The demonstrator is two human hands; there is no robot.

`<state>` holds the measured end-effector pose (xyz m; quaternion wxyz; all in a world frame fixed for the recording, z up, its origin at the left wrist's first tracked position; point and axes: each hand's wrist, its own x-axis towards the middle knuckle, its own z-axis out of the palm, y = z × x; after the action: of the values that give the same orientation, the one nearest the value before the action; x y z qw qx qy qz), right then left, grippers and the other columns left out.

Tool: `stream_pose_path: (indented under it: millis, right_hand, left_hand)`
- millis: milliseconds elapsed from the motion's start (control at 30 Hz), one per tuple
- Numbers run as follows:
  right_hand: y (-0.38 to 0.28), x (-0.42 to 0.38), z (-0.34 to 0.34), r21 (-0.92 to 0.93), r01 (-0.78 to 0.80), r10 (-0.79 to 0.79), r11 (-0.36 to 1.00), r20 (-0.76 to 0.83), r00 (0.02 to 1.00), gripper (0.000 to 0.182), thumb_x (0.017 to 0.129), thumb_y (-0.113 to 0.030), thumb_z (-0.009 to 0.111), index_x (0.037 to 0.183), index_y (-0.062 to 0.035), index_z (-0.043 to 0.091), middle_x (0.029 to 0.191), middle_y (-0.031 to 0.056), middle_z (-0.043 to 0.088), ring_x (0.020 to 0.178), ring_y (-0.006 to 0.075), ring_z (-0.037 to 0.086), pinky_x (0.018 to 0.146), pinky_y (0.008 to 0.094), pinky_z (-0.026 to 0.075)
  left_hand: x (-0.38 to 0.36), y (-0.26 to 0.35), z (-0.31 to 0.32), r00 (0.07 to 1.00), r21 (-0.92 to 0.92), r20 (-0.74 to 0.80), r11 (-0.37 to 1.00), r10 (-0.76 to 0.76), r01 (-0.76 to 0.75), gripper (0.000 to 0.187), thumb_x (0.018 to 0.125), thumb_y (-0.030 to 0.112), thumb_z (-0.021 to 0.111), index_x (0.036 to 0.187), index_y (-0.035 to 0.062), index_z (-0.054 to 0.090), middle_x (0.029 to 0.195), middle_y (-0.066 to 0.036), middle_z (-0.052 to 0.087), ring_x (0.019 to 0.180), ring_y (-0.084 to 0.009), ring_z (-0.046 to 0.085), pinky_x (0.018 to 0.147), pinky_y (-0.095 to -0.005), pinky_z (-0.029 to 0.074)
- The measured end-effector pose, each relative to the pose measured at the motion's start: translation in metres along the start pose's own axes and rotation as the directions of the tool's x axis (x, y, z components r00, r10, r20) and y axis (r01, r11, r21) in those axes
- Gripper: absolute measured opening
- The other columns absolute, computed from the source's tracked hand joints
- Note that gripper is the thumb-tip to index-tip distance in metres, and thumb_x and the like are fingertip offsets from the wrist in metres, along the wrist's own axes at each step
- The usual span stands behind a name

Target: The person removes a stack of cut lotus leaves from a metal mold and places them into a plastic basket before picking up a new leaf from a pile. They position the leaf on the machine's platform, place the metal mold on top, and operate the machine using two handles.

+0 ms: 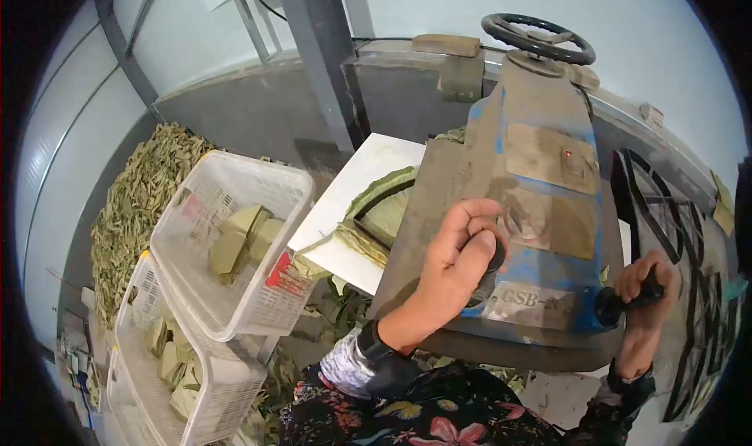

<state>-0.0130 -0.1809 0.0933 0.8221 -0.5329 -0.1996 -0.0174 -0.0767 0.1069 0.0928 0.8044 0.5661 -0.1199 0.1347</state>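
My left hand (pixel 460 259) is closed around a black knob (pixel 495 252) on the front of a dusty blue-and-grey press (pixel 540 164) marked "GSB". My right hand (pixel 648 288) is wrapped round a black handle (pixel 619 303) at the right corner of the same press. Left of the press head, a curved black-edged cutting die (pixel 362 211) lies on green leaves (pixel 392 215) over a white board (pixel 376 152). Part of the die and leaves is hidden behind the press head.
A black handwheel (pixel 539 38) tops the press. To the left, white plastic baskets (pixel 301 183) hold cut leaf pieces (pixel 239 242), beside a large heap of dried leaves (pixel 141 203). Black metal frames (pixel 681 242) lean at the right. A grey post (pixel 317 54) stands behind.
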Motion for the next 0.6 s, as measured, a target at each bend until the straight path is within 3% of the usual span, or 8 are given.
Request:
stream_pose_path:
  millis: [167,233,333,467,500,533,567,600]
  right_hand:
    - [0.004,0.001,-0.007,0.03,-0.019,0.019,0.999,0.019,1.0,0.033,0.088,-0.034,0.043,0.071,-0.0055,0.045,0.049,0.0045,0.041,0.04,0.0159,0.038,0.042,0.0299,0.034]
    - [0.004,-0.002,-0.009,0.057,-0.02,0.022,0.998,-0.043,0.999,0.03,0.085,-0.033,0.045,0.072,-0.0057,0.045,0.05,0.0049,0.042,0.04,0.016,0.038,0.042,0.0296,0.032]
    - [-0.004,-0.001,0.004,-0.008,-0.002,0.001,1.0,-0.1,0.995,0.029,0.082,-0.034,0.046,0.073,-0.0063,0.044,0.053,0.0049,0.041,0.043,0.0153,0.038,0.042,0.0291,0.032]
    - [0.0,-0.009,0.037,0.002,-0.044,0.043,0.999,-0.278,0.96,0.034,0.079,-0.039,0.049,0.075,-0.0061,0.045,0.058,0.004,0.042,0.05,0.0145,0.04,0.045,0.0273,0.033]
    - [0.008,-0.012,0.048,0.073,-0.028,0.05,0.997,-0.32,0.946,0.034,0.079,-0.04,0.05,0.078,-0.0063,0.047,0.061,0.0041,0.044,0.052,0.0152,0.042,0.047,0.0279,0.035]
    - [0.013,-0.014,0.056,0.101,-0.045,0.065,0.994,-0.205,0.977,0.036,0.08,-0.043,0.051,0.086,-0.0067,0.05,0.067,0.0048,0.047,0.056,0.0161,0.045,0.05,0.0291,0.037]
    - [0.018,-0.017,0.084,0.15,-0.042,0.084,0.988,-0.285,0.955,0.038,0.082,-0.044,0.051,0.095,-0.0077,0.051,0.073,0.0046,0.05,0.063,0.0163,0.048,0.057,0.0292,0.04]
    - [0.023,-0.022,0.102,0.019,-0.028,0.03,0.999,-0.159,0.987,0.045,0.084,-0.049,0.049,0.102,-0.0077,0.051,0.081,0.005,0.052,0.071,0.0157,0.05,0.064,0.0279,0.042]
  left_hand:
    - [0.003,-0.009,-0.002,0.998,-0.021,0.01,0.998,0.056,-0.056,0.028,0.091,0.007,0.039,0.119,0.0033,0.039,0.082,-0.01,0.056,0.072,-0.0132,0.051,0.069,-0.0269,0.042]
    - [0.004,-0.012,-0.003,0.998,-0.024,0.019,0.998,0.067,-0.066,0.028,0.092,0.007,0.039,0.119,0.0034,0.038,0.082,-0.01,0.056,0.071,-0.0131,0.051,0.068,-0.0266,0.042]
    - [0.011,-0.015,-0.005,0.949,0.052,0.017,0.948,0.315,-0.315,0.023,0.095,0.015,0.04,0.116,0.0048,0.037,0.08,-0.012,0.058,0.065,-0.0133,0.053,0.061,-0.026,0.043]
    - [0.021,0.005,-0.031,0.949,0.109,-0.051,0.946,0.311,-0.305,0.022,0.095,0.02,0.043,0.111,0.006,0.039,0.072,-0.011,0.058,0.059,-0.0139,0.053,0.057,-0.0281,0.045]
    - [0.026,0.011,-0.042,0.945,0.121,-0.078,0.944,0.316,-0.306,0.021,0.094,0.021,0.044,0.109,0.0065,0.04,0.069,-0.011,0.057,0.056,-0.0145,0.053,0.056,-0.029,0.045]
    - [0.03,0.021,-0.053,0.942,0.206,-0.126,0.937,0.311,-0.282,0.022,0.094,0.022,0.043,0.109,0.0064,0.041,0.068,-0.011,0.057,0.055,-0.0153,0.053,0.055,-0.0296,0.046]
    - [0.035,0.031,-0.066,0.933,0.289,-0.174,0.922,0.315,-0.257,0.023,0.093,0.023,0.043,0.109,0.0064,0.042,0.068,-0.01,0.057,0.053,-0.0162,0.053,0.054,-0.0302,0.046]
    - [0.04,0.038,-0.08,0.924,0.301,-0.231,0.926,0.303,-0.228,0.025,0.093,0.025,0.043,0.11,0.0055,0.042,0.069,-0.01,0.057,0.055,-0.0161,0.054,0.054,-0.0298,0.046]
